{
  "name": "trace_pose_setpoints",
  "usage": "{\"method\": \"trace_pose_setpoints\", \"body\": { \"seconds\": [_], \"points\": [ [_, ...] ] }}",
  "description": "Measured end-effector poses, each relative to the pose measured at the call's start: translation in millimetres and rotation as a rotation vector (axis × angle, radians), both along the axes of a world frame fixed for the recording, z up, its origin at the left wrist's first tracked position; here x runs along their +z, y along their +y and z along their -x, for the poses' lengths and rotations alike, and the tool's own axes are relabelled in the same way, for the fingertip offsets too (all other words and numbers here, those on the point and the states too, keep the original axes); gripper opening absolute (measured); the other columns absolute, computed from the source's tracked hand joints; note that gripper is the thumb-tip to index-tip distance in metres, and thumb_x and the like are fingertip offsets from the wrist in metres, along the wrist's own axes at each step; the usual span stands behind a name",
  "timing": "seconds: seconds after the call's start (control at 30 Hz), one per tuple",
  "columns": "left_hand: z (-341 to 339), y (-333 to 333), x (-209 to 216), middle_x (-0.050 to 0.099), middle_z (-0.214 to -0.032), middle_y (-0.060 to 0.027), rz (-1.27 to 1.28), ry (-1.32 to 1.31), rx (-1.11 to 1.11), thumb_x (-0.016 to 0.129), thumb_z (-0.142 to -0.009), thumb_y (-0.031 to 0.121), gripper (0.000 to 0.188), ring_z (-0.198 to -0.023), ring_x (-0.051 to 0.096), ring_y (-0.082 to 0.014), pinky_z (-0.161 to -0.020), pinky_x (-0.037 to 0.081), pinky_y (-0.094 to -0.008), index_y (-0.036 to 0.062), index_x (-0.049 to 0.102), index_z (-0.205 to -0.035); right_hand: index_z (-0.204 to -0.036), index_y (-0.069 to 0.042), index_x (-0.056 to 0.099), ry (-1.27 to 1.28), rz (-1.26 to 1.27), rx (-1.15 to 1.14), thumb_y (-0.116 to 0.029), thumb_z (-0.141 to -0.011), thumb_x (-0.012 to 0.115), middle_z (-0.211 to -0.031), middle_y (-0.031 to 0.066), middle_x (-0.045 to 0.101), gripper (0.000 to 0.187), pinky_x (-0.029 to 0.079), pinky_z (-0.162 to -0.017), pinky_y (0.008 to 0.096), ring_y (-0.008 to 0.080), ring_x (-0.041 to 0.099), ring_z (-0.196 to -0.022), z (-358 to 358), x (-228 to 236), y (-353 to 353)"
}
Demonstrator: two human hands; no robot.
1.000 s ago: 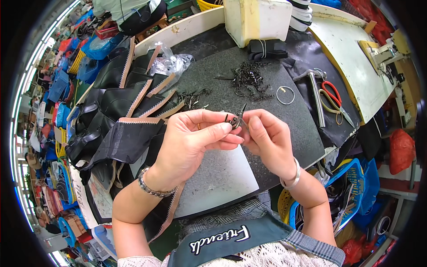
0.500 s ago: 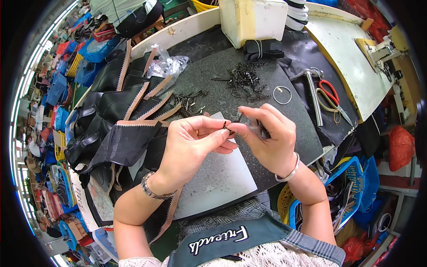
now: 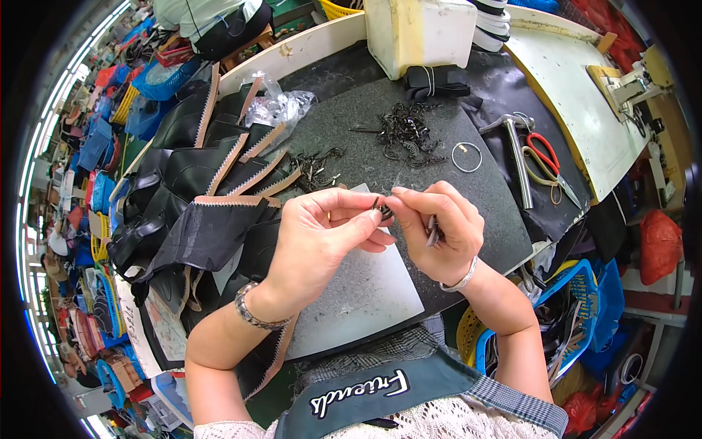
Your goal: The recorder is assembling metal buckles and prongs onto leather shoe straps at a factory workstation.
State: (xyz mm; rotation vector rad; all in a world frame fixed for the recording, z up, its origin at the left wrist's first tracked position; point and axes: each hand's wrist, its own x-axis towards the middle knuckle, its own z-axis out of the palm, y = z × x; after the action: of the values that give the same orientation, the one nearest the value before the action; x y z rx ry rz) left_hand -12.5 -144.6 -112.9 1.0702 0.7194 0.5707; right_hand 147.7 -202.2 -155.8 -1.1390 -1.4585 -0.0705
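My left hand [image 3: 318, 227] is closed in a pinch on a small dark metal buckle [image 3: 382, 211], held over the pale board. Thumb and forefinger of my right hand [image 3: 441, 227] meet at the buckle's right side. A dark grey flat piece [image 3: 434, 233] pokes out from the curled fingers of that hand; its kind is not clear. Beyond the hands lies a tangled pile of similar dark metal buckles [image 3: 409, 132], with a smaller heap [image 3: 314, 168] to its left. The white board [image 3: 365, 293] lies below my hands on the dark speckled worktop [image 3: 482, 197].
Black leather pieces with tan zigzag edges [image 3: 194, 175] crowd the left, beside a clear plastic bag [image 3: 281, 108]. A hammer [image 3: 518, 161], red-handled scissors [image 3: 545, 157] and a thin ring [image 3: 466, 156] lie right. A blue basket [image 3: 574, 307] stands lower right; a white block [image 3: 420, 36] stands behind.
My right forefinger has come down from its raised position to meet the thumb by the buckle. The right hand has turned slightly, showing more of the grey piece. The left hand keeps its pinch.
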Motion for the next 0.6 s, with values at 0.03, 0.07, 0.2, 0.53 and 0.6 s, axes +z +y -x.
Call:
{"method": "trace_pose_setpoints", "body": {
  "seconds": [0.03,0.07,0.2,0.53,0.6],
  "points": [
    [-1.2,-2.5,-0.5,0.068,-0.096,-0.0151,0.0,-0.031,0.034,0.062,-0.086,0.001,0.022,-0.08,0.069,-0.0198,-0.072,0.058,-0.0304,-0.0039,0.062,-0.107,-0.089,-0.002,0.064,0.002,-0.001,0.004,0.003,-0.071,0.076,-0.06,0.0042,0.053,0.021,0.038,-0.039,0.0252,0.0136,0.05,-0.044,2.2,0.0,1.0],
    [-3.3,-6.3,-5.0,0.068,-0.099,-0.0145,0.002,-0.112,0.057,0.062,-0.086,0.001,0.023,-0.084,0.067,-0.0183,-0.076,0.056,-0.0308,-0.0031,0.062,-0.109,-0.088,-0.002,0.064,0.062,-0.018,-0.029,0.003,-0.073,0.075,-0.06,0.0043,0.054,0.02,0.038,-0.039,0.025,0.0129,0.05,-0.044,5.1,-0.2,2.0],
    [-12.6,-13.3,-13.6,0.067,-0.103,-0.0091,0.061,-0.261,0.093,0.063,-0.087,0.002,0.027,-0.095,0.062,-0.0128,-0.085,0.05,-0.0259,-0.0015,0.062,-0.114,-0.085,-0.002,0.063,0.146,-0.056,-0.083,0.003,-0.075,0.073,-0.061,0.0048,0.056,0.015,0.037,-0.039,0.0234,0.011,0.049,-0.044,8.9,-0.6,-0.1],
    [5.6,5.2,-2.0,0.068,-0.078,-0.0111,0.066,-0.013,-0.012,0.068,-0.085,0.007,0.012,-0.059,0.065,-0.0146,-0.051,0.052,-0.023,-0.0019,0.063,-0.091,-0.117,-0.004,0.063,0.413,0.526,0.373,-0.006,-0.071,0.079,-0.069,-0.0003,0.052,0.049,0.035,-0.051,0.0217,0.0078,0.046,-0.058,-13.6,11.8,-15.8],
    [8.1,-0.7,-1.3,0.068,-0.08,-0.0107,0.11,0.001,-0.105,0.067,-0.085,0.006,0.012,-0.066,0.067,-0.0152,-0.056,0.054,-0.0243,-0.0029,0.064,-0.093,-0.113,-0.006,0.066,0.308,0.444,0.461,-0.004,-0.072,0.078,-0.074,0.0,0.055,0.042,0.037,-0.053,0.022,0.008,0.049,-0.062,-18.8,4.6,-18.4]
  ]
}}
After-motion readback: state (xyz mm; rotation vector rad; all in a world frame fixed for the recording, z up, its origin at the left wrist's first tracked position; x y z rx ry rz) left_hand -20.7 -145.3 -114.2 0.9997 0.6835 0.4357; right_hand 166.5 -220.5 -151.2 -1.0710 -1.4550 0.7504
